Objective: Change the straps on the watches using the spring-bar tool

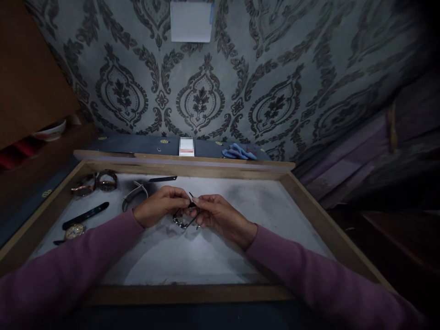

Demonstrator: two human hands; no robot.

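Observation:
Both hands meet over the middle of a shallow wooden tray point(189, 293) with a whitish bottom. My left hand point(164, 205) pinches one side of a small dark wristwatch point(192, 205), whose silvery chain-like band point(179, 223) hangs below the fingers. On the other side, my right hand point(220, 214) has its thumb and fingers closed on the same watch. A thin dark piece sticks up between the thumbs; whether it is a tool or part of the watch I cannot tell. The fingers hide most of the watch.
Left in the tray lie two metal-band watches point(107, 181) point(83, 185), a black-strap watch point(74, 231), a grey strap point(130, 200) and a dark flat blade point(162, 179). Behind are a small box point(186, 146) and a blue cloth point(238, 151).

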